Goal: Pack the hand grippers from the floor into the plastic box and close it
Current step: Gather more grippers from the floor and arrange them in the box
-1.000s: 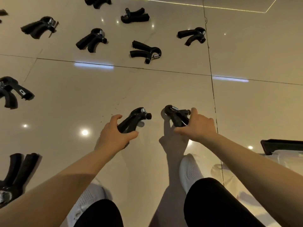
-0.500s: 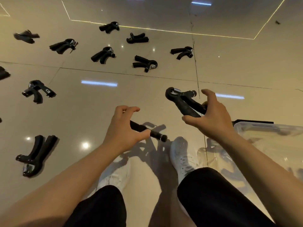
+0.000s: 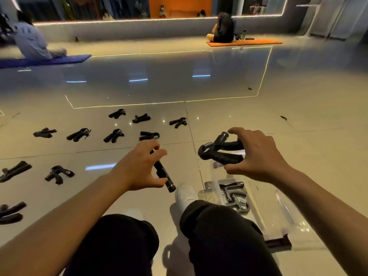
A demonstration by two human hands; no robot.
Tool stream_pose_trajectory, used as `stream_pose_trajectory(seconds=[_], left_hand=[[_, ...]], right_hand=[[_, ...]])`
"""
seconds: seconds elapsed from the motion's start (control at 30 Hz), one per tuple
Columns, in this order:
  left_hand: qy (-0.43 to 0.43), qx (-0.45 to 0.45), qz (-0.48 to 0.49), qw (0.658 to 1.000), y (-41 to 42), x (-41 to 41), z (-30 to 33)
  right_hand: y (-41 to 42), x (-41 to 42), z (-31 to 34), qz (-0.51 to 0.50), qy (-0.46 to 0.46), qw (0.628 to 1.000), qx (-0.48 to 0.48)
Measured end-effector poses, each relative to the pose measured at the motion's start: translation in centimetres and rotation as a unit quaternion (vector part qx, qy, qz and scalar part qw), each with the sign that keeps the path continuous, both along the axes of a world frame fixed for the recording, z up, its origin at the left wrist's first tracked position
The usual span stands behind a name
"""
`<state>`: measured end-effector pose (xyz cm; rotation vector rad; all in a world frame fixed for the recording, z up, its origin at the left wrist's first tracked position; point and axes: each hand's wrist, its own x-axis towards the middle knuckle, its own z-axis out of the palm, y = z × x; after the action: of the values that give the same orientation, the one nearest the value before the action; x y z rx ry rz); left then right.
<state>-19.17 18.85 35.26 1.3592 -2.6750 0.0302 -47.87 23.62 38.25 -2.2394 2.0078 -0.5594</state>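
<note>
Now both hands hold hand grippers w/ plastic box below right.

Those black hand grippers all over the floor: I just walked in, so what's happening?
A seated person is packing them. The left hand grips one black spring hand gripper; the right hand holds another gripper above the clear plastic box, which already contains some. Many more lie on the glossy tiled floor.

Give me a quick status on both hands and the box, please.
Left hand grips one gripper; right hand grips another, above the box. Box open, grippers inside. Nothing in the way.
</note>
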Motion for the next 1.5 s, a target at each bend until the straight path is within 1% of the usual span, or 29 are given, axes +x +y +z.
stream_pose_trajectory(seconds=[0.1, 0.2, 0.27, 0.33, 0.43, 0.53, 0.63, 0.7, 0.8, 0.9, 0.97, 1.03, 1.1, 1.2, 1.3, 1.4, 1.43, 1.47, 1.5], left_hand=[[-0.022, -0.006, -0.015, 1.0, 2.1, -2.0, 2.6], [-0.04, 0.02, -0.02, 0.999, 3.1, -3.8, 3.1], [-0.031, 0.045, -0.01, 0.998, 3.5, -4.9, 2.6], [-0.011, 0.071, -0.007, 0.997, 4.0, -5.8, 1.6], [-0.007, 0.107, -0.018, 0.994, 4.9, -7.1, -0.1], [-0.053, 0.103, -0.05, 0.992, 4.9, -8.3, -1.4], [-0.101, 0.118, -0.072, 0.985, 4.5, -10.2, -2.8], [-0.114, 0.141, -0.087, 0.98, 3.7, -11.4, -4.1], [-0.116, 0.167, -0.104, 0.974, 2.5, -13.3, -6.3], [-0.15, 0.139, -0.118, 0.972, 1.3, -14.5, -8.4], [-0.158, 0.086, -0.144, 0.973, 0.5, -14.5, -10.0], [-0.172, 0.059, -0.166, 0.969, -0.4, -14.2, -12.0], [-0.158, 0.064, -0.17, 0.971, -1.5, -13.4, -14.7], [-0.133, 0.086, -0.148, 0.976, -2.2, -13.2, -19.5], [-0.062, 0.111, -0.063, 0.99, -0.9, -13.5, -24.5], [0.018, 0.127, -0.001, 0.992, 2.3, -13.2, -28.5], [0.04, 0.121, 0.012, 0.992, 3.6, -13.1, -29.4], [0.055, 0.114, 0.03, 0.991, 4.8, -13.0, -30.1], [0.065, 0.11, 0.051, 0.99, 5.9, -13.0, -30.6]], right_hand=[[3.0, -1.5, 2.7, 0.0, 0.053, 0.999, 0.011], [5.0, -2.7, 4.4, -0.001, 0.113, 0.993, 0.018], [6.0, -3.2, 5.0, 0.009, 0.152, 0.988, 0.014], [6.5, -3.7, 5.2, 0.031, 0.189, 0.981, 0.031], [5.9, -4.4, 4.0, 0.075, 0.233, 0.965, 0.099], [4.4, -5.3, 0.0, 0.089, 0.271, 0.948, 0.143], [3.4, -6.7, -5.6, 0.079, 0.274, 0.939, 0.191], [2.7, -7.9, -8.5, 0.086, 0.281, 0.928, 0.228], [1.8, -10.0, -11.1, 0.102, 0.271, 0.915, 0.281], [0.7, -11.9, -13.1, 0.117, 0.27, 0.909, 0.296], [0.0, -12.7, -14.7, 0.115, 0.217, 0.912, 0.329], [-1.1, -13.0, -16.5, 0.123, 0.164, 0.907, 0.368], [-2.4, -12.9, -18.8, 0.143, 0.134, 0.895, 0.401], [-4.0, -12.9, -22.4, 0.166, 0.123, 0.876, 0.437], [-5.7, -13.6, -25.4, 0.188, 0.128, 0.852, 0.471], [-7.1, -14.7, -27.5, 0.2, 0.11, 0.822, 0.522], [-7.4, -15.1, -28.0, 0.202, 0.118, 0.811, 0.536], [-7.5, -15.5, -28.6, 0.207, 0.145, 0.8, 0.544], [-7.5, -15.7, -29.2, 0.216, 0.193, 0.789, 0.542]])
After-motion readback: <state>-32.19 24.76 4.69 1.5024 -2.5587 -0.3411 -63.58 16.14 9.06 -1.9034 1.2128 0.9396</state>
